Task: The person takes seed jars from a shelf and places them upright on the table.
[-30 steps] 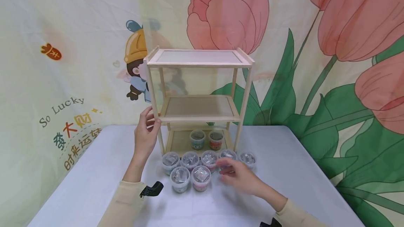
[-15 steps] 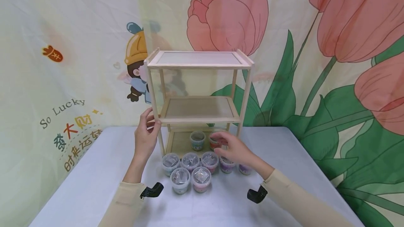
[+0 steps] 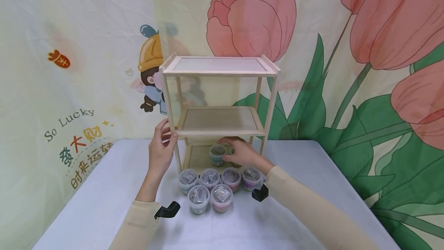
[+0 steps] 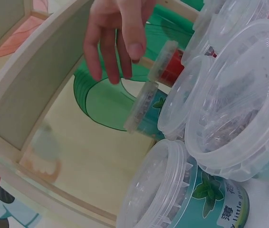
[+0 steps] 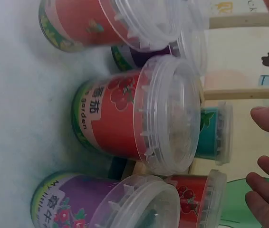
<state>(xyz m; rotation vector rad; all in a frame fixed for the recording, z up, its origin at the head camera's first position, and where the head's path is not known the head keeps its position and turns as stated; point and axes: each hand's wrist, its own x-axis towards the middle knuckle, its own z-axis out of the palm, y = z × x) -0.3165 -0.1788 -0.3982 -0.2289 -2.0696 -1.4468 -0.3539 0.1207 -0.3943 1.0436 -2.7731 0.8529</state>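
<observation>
My left hand (image 3: 161,150) holds the left front post of a three-tier wooden shelf rack (image 3: 218,132), at the middle tier. On the bottom tier stand a teal tub (image 3: 217,160) with a clear lid and a red tub (image 5: 190,199) pictured with tomatoes. Over the red tub, mostly hiding it in the head view, hovers my right hand (image 3: 244,152). Its thumb and fingers are spread around the teal tub's right side. In the right wrist view a gap shows between this hand and both lids.
Several more lidded tubs stand on the white-covered table (image 3: 138,227) before the rack, including a purple one (image 3: 252,179), a pink one (image 3: 221,199) and a pale teal one (image 3: 199,200). A printed cloth (image 3: 104,49) hangs behind.
My right hand has moved from above the front tubs, up and left, into the space over the bottom tier. The left hand keeps its hold on the post.
</observation>
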